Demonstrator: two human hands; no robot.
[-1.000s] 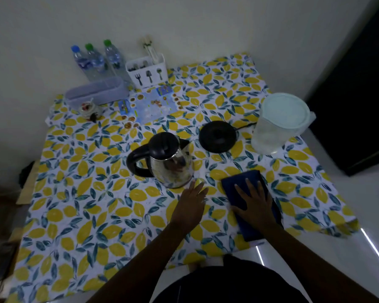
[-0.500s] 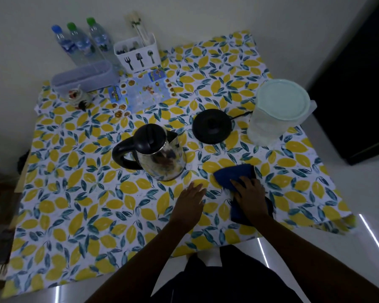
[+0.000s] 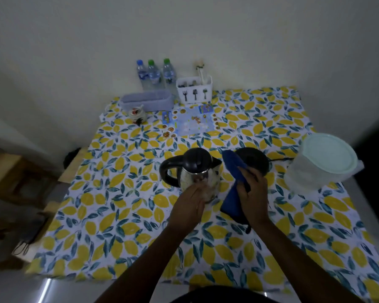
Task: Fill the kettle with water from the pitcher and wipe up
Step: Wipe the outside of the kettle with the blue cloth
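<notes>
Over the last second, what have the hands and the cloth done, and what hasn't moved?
The right hand gathered up the blue cloth, which had been pressed flat on the tablecloth, and now holds it raised beside the kettle. The left hand moved from the tablecloth onto the kettle's side. Kettle, base and pitcher stayed put.
</notes>
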